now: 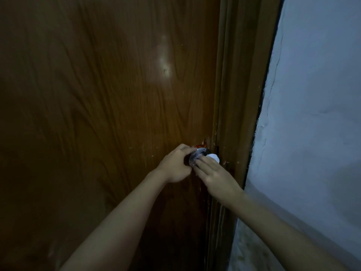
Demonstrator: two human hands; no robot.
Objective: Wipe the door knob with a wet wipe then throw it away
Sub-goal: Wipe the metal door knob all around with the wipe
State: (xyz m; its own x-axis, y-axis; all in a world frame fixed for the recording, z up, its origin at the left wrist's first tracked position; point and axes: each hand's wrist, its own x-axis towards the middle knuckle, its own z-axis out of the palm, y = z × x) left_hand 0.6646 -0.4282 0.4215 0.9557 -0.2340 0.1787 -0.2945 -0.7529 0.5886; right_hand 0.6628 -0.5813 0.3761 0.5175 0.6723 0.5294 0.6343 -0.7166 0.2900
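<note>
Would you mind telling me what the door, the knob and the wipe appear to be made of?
Door: wood or wood-look laminate, brown with a slight sheen; grain lines and a soft glare show.
Knob: polished metal, probably; silvery with reflections.
Wipe: soft white nonwoven cloth or paper, bunched under the right hand.

A round, shiny metal door knob (197, 156) sits at the right edge of a dark brown wooden door (109, 94), close to the door frame (240, 114). Its polished surface catches a small reddish reflection along the top. A white wet wipe (213, 157), bunched into a small rounded wad, is pressed against the knob's right side, just beside the frame. Most of the knob's lower and left portions are covered from view.
</note>
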